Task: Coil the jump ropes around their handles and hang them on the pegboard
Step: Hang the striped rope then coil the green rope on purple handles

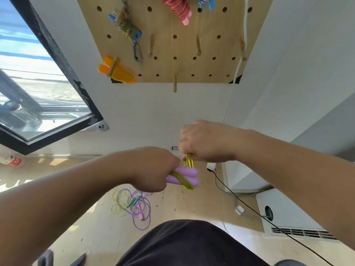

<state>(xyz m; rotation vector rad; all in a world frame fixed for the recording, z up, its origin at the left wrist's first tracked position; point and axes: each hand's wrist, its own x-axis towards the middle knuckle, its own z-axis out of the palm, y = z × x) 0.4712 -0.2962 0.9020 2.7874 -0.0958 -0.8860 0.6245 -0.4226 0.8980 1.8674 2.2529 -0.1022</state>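
My left hand (pixel 151 167) grips a pair of pink jump-rope handles (pixel 189 176) held side by side, with a yellow rope (pixel 187 184) looped around them. My right hand (pixel 205 143) sits just above and to the right, pinching strands of that yellow rope (pixel 190 160) taut. On the floor below lie loose ropes: a purple one (pixel 142 214) with a pink handle, green handles (pixel 133 202) and a yellow tangle (pixel 119 204). The wooden pegboard (pixel 172 41) on the wall carries coiled ropes: orange (pixel 117 71), blue-handled (pixel 127 28), pink (pixel 178 8) and another at the top (pixel 205 1).
Bare wooden pegs (pixel 174 84) (pixel 198 46) (pixel 151 46) stick out of the pegboard. A white cord (pixel 237 70) hangs down its right side. A black cable (pixel 249 204) crosses the floor at right beside a white unit (pixel 288 214). A window (pixel 38 83) is at left.
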